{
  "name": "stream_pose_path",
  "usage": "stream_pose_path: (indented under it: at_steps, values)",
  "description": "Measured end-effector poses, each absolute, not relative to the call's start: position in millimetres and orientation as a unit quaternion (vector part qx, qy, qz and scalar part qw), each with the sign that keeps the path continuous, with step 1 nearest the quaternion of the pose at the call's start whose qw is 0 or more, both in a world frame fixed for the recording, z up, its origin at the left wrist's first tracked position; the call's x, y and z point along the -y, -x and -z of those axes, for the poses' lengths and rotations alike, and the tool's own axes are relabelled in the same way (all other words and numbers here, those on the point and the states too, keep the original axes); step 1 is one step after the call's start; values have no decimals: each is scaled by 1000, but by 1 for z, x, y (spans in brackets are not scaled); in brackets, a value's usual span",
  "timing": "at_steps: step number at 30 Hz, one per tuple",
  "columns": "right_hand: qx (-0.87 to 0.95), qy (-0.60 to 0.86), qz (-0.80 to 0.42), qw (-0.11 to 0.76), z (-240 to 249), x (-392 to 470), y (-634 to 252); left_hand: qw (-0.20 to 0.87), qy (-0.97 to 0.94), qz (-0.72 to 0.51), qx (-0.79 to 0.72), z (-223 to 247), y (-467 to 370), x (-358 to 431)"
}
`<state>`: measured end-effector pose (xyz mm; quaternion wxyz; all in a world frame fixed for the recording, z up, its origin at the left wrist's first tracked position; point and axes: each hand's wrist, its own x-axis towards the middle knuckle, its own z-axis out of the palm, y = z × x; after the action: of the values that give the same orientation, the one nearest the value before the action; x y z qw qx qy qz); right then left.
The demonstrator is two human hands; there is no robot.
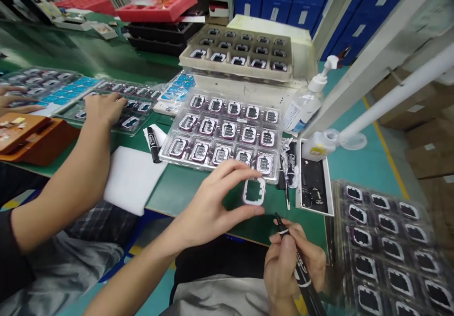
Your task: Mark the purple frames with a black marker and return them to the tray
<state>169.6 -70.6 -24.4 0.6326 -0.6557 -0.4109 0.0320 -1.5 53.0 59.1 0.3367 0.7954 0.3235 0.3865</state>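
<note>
Between the thumb and fingers of my left hand [209, 207] is a small white rounded-square frame [261, 194] with a hollow middle, held above the green table. My right hand [289, 264] grips a black marker pen [301, 273], its dark tip pointing up toward the frame but apart from it. Just beyond my left hand lies a clear plastic tray [227, 129] with rows of similar frames; these have patterned centres. At the lower right, another clear tray [386, 240] holds more frames with dark middles.
A pump bottle [307, 100] stands behind a white-edged box [314, 183] holding dark parts. Another marker [153, 144] lies left of the tray. At the back is a raised beige tray [237, 65]. A co-worker's arm [67, 179] reaches over trays on the left, near an orange box [31, 136].
</note>
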Motion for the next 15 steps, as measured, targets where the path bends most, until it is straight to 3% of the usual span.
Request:
stream_pose_path:
  at_steps: [3,6,12,15]
  values:
    - [397,590,-4,703,27,63,-167,176,-863,-367,-298,-92,-24,-105]
    - [411,573,13,709,28,56,-166,94,-882,-303,-348,-102,-59,-168]
    - [396,578,14,713,27,55,-165,63,-872,-190,-446,-89,-97,-229]
    - [394,575,16,717,27,55,-164,63,-860,-241,-445,-94,-85,-212]
